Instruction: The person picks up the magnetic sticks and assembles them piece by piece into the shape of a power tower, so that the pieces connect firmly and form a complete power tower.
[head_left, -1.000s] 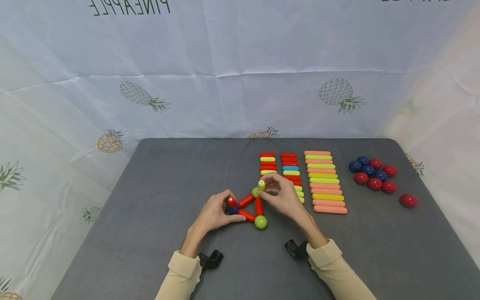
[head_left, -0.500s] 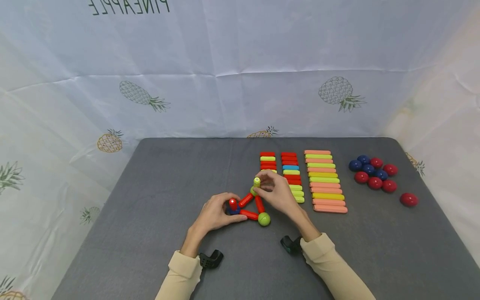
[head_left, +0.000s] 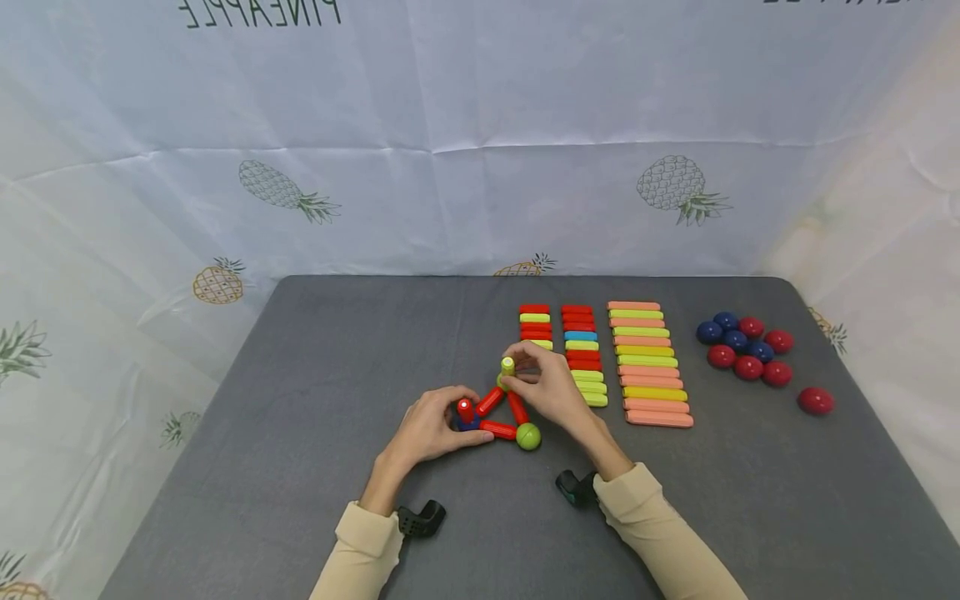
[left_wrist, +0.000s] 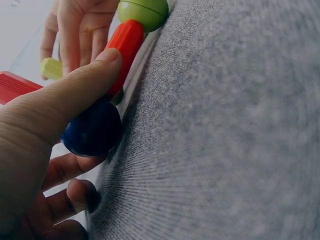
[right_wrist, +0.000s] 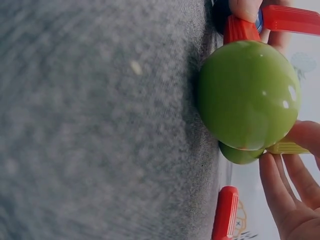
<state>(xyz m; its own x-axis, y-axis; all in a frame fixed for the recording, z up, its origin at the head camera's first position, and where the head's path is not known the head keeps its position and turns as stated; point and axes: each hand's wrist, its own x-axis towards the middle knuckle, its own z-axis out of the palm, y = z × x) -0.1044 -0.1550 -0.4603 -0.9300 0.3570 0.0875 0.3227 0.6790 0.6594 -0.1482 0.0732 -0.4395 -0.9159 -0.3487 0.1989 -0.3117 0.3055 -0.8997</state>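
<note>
A small triangle of three red rods joins a dark blue ball [left_wrist: 95, 130], a near green ball [head_left: 528, 437] and a far green ball [right_wrist: 240, 155]. My left hand [head_left: 426, 431] holds the blue corner, its thumb along one red rod [left_wrist: 126, 50] and its fingers behind the ball. From that ball an upright red rod [head_left: 465, 409] rises. My right hand [head_left: 553, 385] pinches a short yellow-green rod [head_left: 508, 367] between thumb and fingers, upright on the far green ball. Its lower end is partly hidden by the fingertips.
Right of the triangle lie two columns of short rods [head_left: 582, 356], red, yellow-green and one blue. A column of longer rods [head_left: 648, 362] lies beside them. Several red and blue balls [head_left: 747, 367] are grouped at the right, with one red ball [head_left: 816, 401] apart. A pineapple-print curtain hangs behind the table.
My right hand has shifted slightly left with the yellow-green rod and the far green ball. The near green ball has moved a little right and away from me. My left hand keeps its hold.
</note>
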